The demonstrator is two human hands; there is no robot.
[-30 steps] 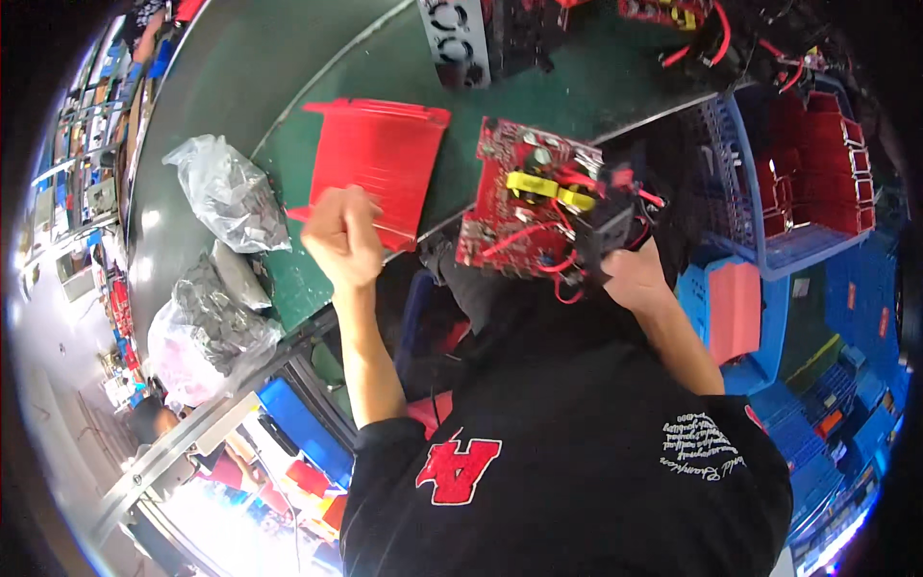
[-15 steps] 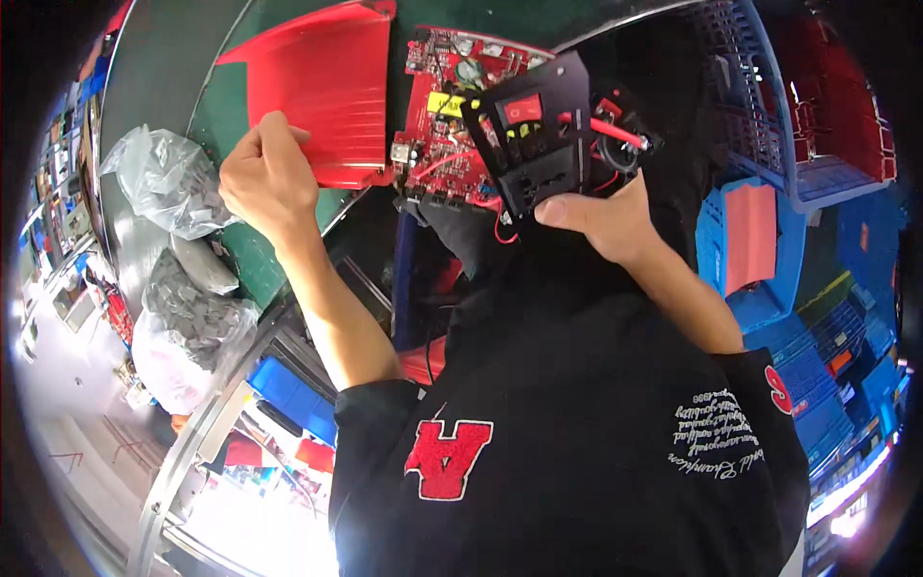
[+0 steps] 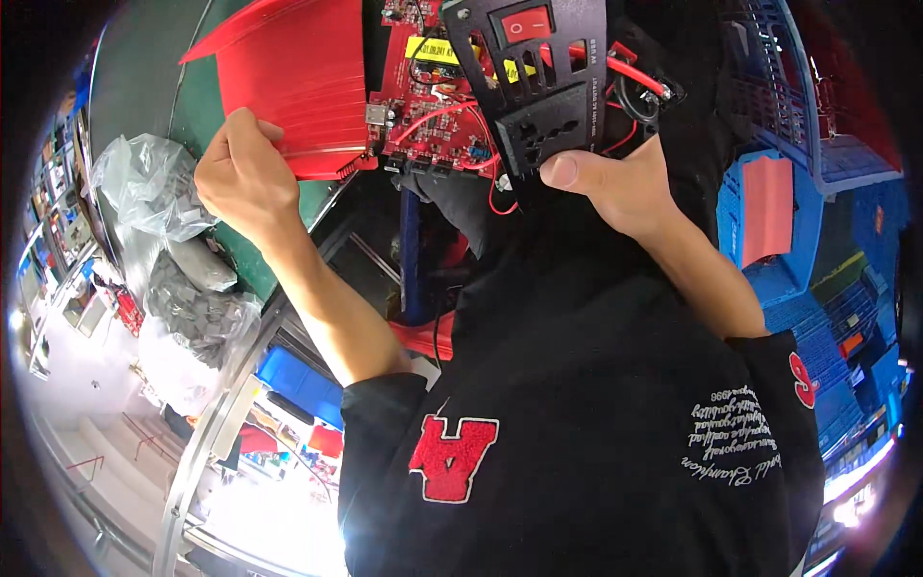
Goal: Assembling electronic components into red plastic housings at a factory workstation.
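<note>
The left hand [image 3: 248, 183] is curled, thumb against the bent index finger, and grips the lower left part of the red shell [image 3: 298, 87]; the fingertips beneath are hidden. The shell extends upward and to the right from this grip, its ridged face toward the viewer, above the green table [image 3: 252, 267]; contact with the table cannot be determined. The right hand [image 3: 620, 192] grasps the black panel [image 3: 538, 96] at its lower edge, with the thumb on the front and the remaining fingers out of sight behind. The panel stands tilted above the thumb, its top leaning left. It carries a red switch [image 3: 527, 24] near the upper edge and a socket [image 3: 548, 125] just above the thumb. The red board [image 3: 447, 139] lies between the two grips, left of the panel and partly behind it; neither hand is seen touching it. Its left edge is just beside the right edge of the shell. Red wires [image 3: 636, 73] project to the right of the panel, above the right hand. Two plastic bags, upper [image 3: 159, 188] and lower [image 3: 207, 317], lie to the left. A blue bin [image 3: 806, 236] containing a pink pad [image 3: 767, 212] is at the right, well apart from both hands.
</note>
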